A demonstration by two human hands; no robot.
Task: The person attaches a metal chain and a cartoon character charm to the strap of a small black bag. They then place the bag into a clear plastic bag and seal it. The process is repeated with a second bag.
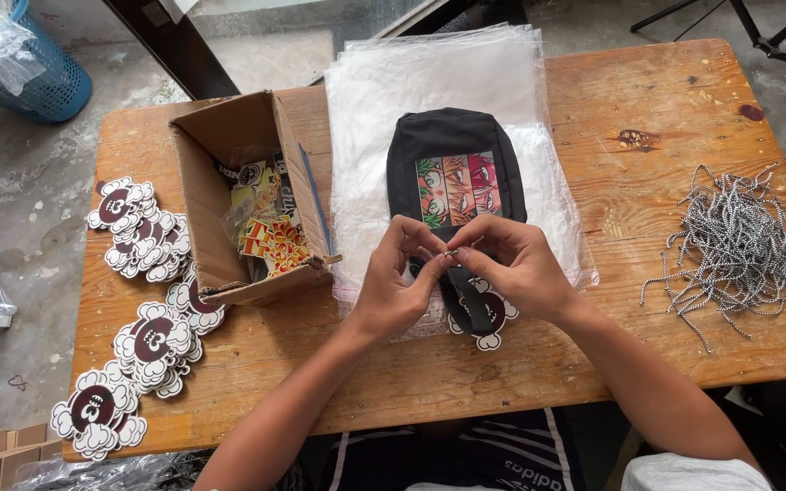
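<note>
A black pouch bag (455, 168) with a colourful cartoon print lies on a stack of clear plastic sleeves (429, 91) in the middle of the wooden table (648, 100). My left hand (398, 282) and my right hand (516, 264) meet over the bag's near end, fingertips pinched together on a small metal piece at the black strap (473, 305). A white-and-brown flower-shaped tag (488, 323) lies partly under my right hand.
An open cardboard box (220, 191) of packaged stickers stands left of the sleeves. Several flower-shaped tags (143, 309) trail along the table's left edge. A heap of black-and-white cords (739, 245) lies at the right. A blue basket (43, 77) stands on the floor.
</note>
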